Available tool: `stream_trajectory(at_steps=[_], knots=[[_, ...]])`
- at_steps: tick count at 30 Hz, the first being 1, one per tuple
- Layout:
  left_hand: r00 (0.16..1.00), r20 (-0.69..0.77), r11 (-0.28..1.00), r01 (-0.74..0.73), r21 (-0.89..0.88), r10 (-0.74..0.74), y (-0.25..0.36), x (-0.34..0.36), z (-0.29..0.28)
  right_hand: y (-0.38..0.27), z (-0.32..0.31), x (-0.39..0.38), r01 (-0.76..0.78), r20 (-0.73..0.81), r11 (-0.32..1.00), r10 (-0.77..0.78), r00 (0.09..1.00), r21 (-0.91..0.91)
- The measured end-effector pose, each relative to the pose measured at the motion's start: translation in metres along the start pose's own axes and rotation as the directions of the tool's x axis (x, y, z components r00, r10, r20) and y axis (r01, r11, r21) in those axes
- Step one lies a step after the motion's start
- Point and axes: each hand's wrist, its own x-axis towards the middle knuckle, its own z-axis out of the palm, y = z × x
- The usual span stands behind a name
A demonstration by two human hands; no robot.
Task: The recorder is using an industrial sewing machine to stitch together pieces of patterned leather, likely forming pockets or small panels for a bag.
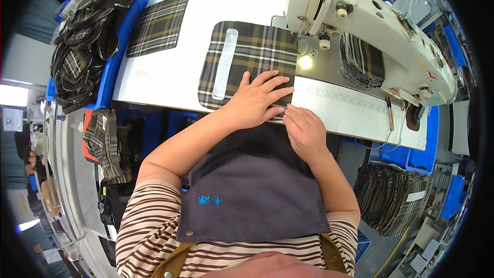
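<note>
A plaid fabric panel (252, 46) in black, olive and white lies on the white sewing table, its right edge beside the needle area of the sewing machine (360, 15). A pale, narrow strip with rounded ends (225, 64) rests on the panel's left part. My left hand (257, 98) is spread over the panel's lower right, fingers apart and pressing it down. Close to its thumb, my right hand (303, 128) pinches the panel's near right corner at the table's front edge. What lies under the right fingertips is partly hidden.
Another plaid panel (159, 24) lies at the table's far left, beside a blue crate (121, 46) heaped with dark plaid pieces. A stack of plaid pieces (362, 61) sits under the machine arm. An orange-handled tool (390, 113) lies at the right. Fabric bundles (391, 195) hang lower right.
</note>
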Motion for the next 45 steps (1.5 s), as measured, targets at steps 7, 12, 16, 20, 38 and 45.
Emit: stream_trajectory(at_steps=[7,12,16,20,38,45], knots=[[1.0,-0.023,1.0,-0.013,0.014,0.013,-0.014,0.018,0.001,0.018,0.002,0.013,-0.023,0.032,0.999,0.022,0.999,0.035],[0.999,-0.05,0.999,-0.02,0.024,0.022,-0.024,0.03,0.003,0.031,0.004,0.025,-0.031,0.055,0.997,0.027,0.998,0.073],[0.999,-0.042,1.0,-0.01,0.021,0.011,-0.032,0.04,0.0,0.042,0.008,0.032,-0.023,0.061,0.998,0.019,0.998,0.053],[1.0,-0.015,1.0,0.006,0.02,-0.006,-0.039,0.052,0.0,0.052,0.009,0.039,-0.022,0.085,1.0,0.02,0.996,0.021],[0.994,-0.107,0.995,0.024,-0.094,-0.034,-0.072,0.096,-0.008,0.089,0.023,0.065,-0.008,0.035,0.998,0.011,0.999,-0.068],[0.995,-0.083,0.994,0.056,-0.099,-0.064,-0.091,0.115,-0.008,0.092,0.023,0.074,-0.104,0.079,0.989,0.113,0.99,-0.109]])
